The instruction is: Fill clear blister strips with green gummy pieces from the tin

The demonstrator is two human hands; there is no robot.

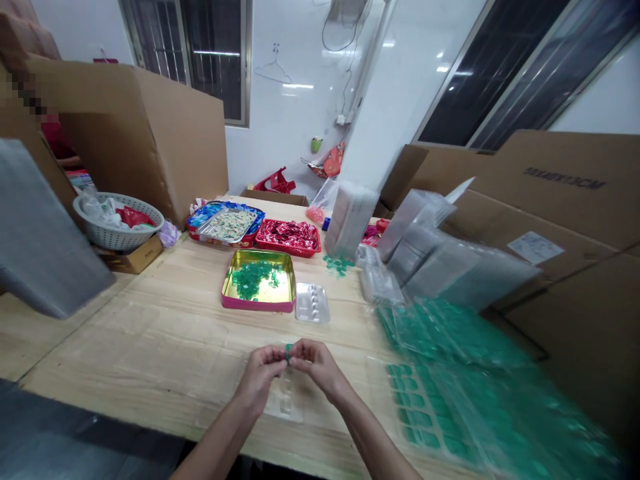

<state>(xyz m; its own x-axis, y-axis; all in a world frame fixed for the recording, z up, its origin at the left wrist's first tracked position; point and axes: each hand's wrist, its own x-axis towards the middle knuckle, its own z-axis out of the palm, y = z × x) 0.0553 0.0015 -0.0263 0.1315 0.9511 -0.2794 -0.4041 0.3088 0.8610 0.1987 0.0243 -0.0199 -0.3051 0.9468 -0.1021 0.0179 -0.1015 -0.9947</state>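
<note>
Both hands meet over the near middle of the wooden table. My left hand (pixel 263 373) and my right hand (pixel 313 363) pinch a small green piece (pixel 289 352) between their fingertips. Beneath them lies a clear plastic tray (pixel 286 408), partly covered by the hands. Beyond them stands a gold-lined tin (pixel 259 305) with a pink outer wall, holding small green pieces (pixel 253 279). A second clear tray (pixel 313 304) with moulded hollows lies against the tin's right side. More green pieces (pixel 339 265) are scattered behind it.
Red packets (pixel 290 235) fill a red tray; beside it a blue-lined tray holds pale pieces (pixel 230 224). Bagged green sheets (pixel 450 400) cover the right side, with stacked clear trays (pixel 420 257) behind. A basket (pixel 116 233) and cardboard boxes (pixel 185 140) stand left. A person's arm shows far left.
</note>
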